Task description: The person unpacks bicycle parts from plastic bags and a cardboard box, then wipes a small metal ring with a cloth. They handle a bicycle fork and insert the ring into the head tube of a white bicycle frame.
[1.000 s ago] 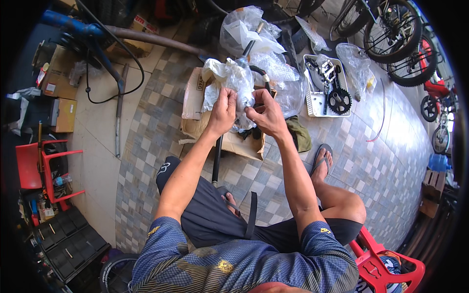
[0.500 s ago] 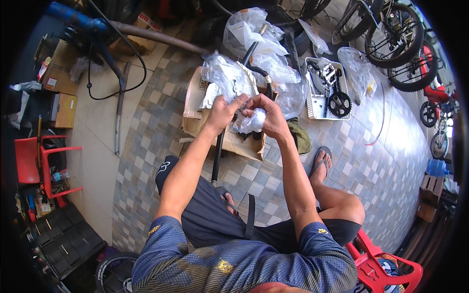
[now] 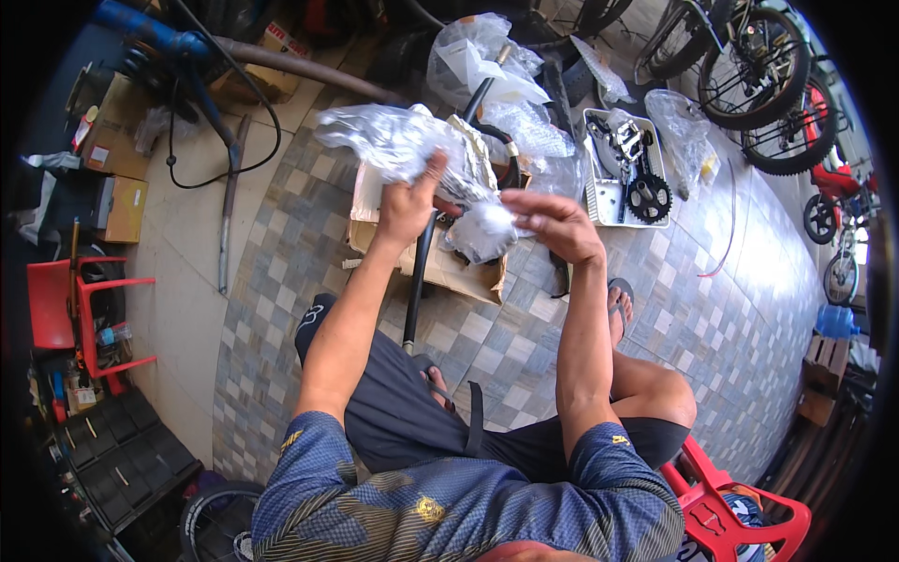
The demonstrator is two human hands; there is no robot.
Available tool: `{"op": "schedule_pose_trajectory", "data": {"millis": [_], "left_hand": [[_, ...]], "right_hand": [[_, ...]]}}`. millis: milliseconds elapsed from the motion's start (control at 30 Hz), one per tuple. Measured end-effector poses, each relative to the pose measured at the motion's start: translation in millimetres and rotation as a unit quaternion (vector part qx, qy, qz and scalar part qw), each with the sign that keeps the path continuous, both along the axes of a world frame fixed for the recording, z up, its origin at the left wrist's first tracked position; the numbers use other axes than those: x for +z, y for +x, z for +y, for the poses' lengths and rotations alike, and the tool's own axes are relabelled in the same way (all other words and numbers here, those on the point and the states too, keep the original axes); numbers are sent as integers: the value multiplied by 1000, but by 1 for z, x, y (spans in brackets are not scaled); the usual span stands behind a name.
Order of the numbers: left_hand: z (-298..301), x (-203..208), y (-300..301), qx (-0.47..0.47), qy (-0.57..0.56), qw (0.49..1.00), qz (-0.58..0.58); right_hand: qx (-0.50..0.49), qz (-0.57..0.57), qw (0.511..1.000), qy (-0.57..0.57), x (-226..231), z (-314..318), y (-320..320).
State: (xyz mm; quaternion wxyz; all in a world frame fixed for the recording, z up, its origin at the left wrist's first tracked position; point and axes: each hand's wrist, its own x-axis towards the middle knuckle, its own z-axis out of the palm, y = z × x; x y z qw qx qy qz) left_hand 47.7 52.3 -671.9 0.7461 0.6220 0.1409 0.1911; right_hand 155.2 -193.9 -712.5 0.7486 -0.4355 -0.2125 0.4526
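Observation:
Crumpled clear plastic wrapping [image 3: 375, 140] stretches over an open cardboard box [image 3: 459, 286]. My left hand [image 3: 410, 204] is closed on it, thumb pointing up. A bunched, rounded part of the same plastic hangs nearer me, beside my right hand [image 3: 560, 227]. The fingertips of that hand pinch its right edge, the other fingers lying fairly straight. What the plastic wraps, if anything, is blurred and cannot be made out. A black bar [image 3: 420, 290] passes under my left hand and along the box.
To the right, a white tray [image 3: 640, 223] holds a crankset [image 3: 648, 197]. More plastic bags [image 3: 482, 61] lie behind the box. Bicycles [image 3: 757, 80] stand at the far right. A blue metal stand [image 3: 217, 122] and a red chair [image 3: 56, 304] are on the left.
My hands have moved apart, the right one outward to the right. The plastic has swung up and left, spreading out over the box's far left corner.

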Motion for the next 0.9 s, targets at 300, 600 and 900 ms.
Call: {"op": "schedule_pose_trajectory", "data": {"millis": [300,600,900], "left_hand": [[-21,43,-12,-99,-198,972,-76],[69,54,-21,-16,-248,948,-199],[13,-124,-34,-110,432,815,370]], "right_hand": [[-30,-475,863,-171,-14,57,-26],[-256,-381,868,-191,-60,34,8],[-499,-133,847,-129,13,-33,55]]}}
